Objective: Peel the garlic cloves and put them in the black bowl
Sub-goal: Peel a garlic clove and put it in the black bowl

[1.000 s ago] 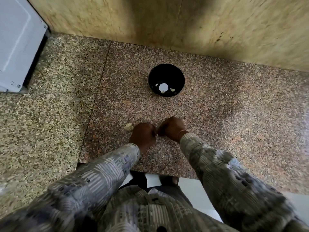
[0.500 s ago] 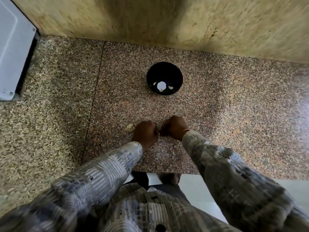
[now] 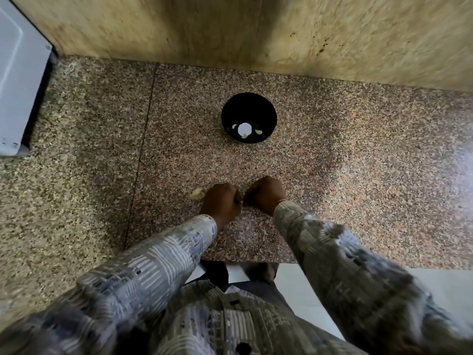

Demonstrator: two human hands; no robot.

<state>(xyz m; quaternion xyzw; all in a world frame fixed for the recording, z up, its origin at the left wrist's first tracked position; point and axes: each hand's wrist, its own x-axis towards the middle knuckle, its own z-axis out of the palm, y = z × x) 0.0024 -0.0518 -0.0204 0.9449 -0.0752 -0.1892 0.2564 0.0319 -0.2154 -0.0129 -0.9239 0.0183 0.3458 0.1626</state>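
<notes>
While a few peeled cloves (image 3: 259, 131) lie in the black bowl (image 3: 249, 106) at upper centre, your left hand (image 3: 221, 202) and right hand (image 3: 266, 194) meet mid-frame, grip curled, pinching a barely visible clove (image 3: 241, 201); peeling likely remains.

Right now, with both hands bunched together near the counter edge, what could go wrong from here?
The left hand and right hand work a barely visible clove close to the counter front edge; a slip could send it to the floor.
The black bowl sits beyond the hands, so a tossed clove may miss.
The pale scrap beside the left hand could get mixed in.
</notes>
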